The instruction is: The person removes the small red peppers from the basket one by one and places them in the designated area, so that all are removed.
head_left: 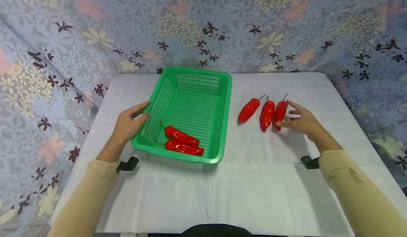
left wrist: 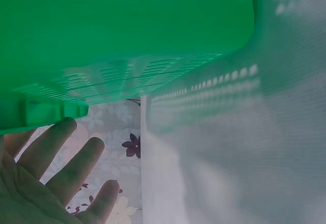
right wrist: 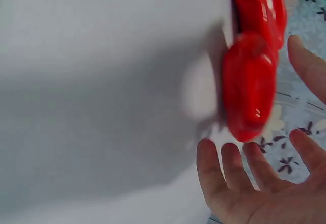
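Glints dot the red peppers (head_left: 267, 116); the wrist views look dimmer

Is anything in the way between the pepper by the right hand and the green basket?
Yes. Between the nearest pepper to the right hand and the green basket lie the middle pepper and the left loose pepper. The basket's right wall stands up there too.

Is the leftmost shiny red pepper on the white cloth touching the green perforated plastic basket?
Apart. The head view plainly shows white cloth between the pepper and the basket.
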Demonstrator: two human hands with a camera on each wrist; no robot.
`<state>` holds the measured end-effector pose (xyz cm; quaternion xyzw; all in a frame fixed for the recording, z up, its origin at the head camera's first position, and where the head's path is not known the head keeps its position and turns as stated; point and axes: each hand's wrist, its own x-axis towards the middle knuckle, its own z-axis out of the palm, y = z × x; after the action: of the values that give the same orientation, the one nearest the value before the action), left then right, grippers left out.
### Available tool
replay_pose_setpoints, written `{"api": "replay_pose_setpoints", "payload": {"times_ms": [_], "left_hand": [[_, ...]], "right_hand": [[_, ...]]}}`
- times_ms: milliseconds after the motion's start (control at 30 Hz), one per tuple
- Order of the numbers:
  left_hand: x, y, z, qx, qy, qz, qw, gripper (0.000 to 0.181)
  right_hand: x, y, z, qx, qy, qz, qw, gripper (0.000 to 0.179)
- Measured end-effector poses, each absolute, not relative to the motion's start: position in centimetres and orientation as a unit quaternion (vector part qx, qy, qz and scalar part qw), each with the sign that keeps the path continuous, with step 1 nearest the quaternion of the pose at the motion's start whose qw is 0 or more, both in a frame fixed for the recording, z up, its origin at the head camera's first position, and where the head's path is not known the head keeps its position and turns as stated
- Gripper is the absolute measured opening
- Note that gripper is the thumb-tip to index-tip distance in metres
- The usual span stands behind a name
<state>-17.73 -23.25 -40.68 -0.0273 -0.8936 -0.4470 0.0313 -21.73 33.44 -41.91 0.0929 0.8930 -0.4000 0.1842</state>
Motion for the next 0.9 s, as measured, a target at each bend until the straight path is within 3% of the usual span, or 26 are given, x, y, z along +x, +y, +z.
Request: {"api": "replay_pose_setpoints", "payload": {"times_ms": [333,900], "left_hand": [[-17.7,-23.3,-40.7,-0.03,-0.89,-0.454,0.03,0.046],[-17.8,-23.4,-40.9,-0.032,-0.887,-0.46,0.033,0.046]], "right_hand": [[-22.6,32.7,-37.5,0.065,0.916,-0.384,0.097,0.115],[-25.6,27.9,-31.7,0.0,0.919,-0.376,0.115,0.117]]}}
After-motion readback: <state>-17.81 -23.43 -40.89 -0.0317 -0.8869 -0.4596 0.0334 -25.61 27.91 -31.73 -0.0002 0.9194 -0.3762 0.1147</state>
